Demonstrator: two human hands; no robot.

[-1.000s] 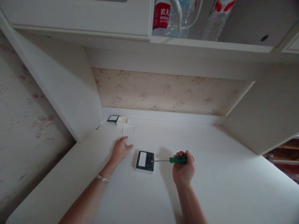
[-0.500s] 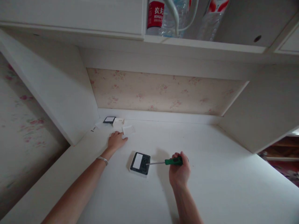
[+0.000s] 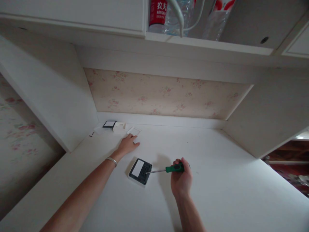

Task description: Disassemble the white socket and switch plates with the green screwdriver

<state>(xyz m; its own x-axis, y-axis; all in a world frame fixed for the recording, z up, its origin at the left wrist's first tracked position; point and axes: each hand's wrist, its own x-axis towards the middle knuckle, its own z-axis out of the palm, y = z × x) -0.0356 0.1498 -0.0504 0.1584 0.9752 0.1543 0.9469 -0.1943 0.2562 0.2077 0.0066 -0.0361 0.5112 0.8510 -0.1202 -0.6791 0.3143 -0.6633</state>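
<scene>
My right hand [image 3: 181, 180] is closed round the green handle of a screwdriver [image 3: 174, 168]. Its metal shaft points left, and the tip meets a black-and-white wall socket panel [image 3: 140, 171] lying on the white desktop. My left hand [image 3: 127, 144] reaches away over the desk, thumb apart from the fingers. Its fingertips are at the near edge of a thin white rectangular frame [image 3: 135, 130]; whether they press on it I cannot tell. Left of that frame lie a white plastic piece [image 3: 118, 126] and a second black-and-white panel [image 3: 109, 124].
Small dark bits, perhaps screws [image 3: 91, 134], lie by the left side panel. A shelf above holds plastic bottles [image 3: 158, 14] and a white cable [image 3: 178, 16]. White side panels bound the desk [image 3: 217, 193] left and right.
My left hand has moved right, its fingers now at the white frame's edge. The socket panel has turned slightly, with the screwdriver tip still on it. The view has shifted a little.
</scene>
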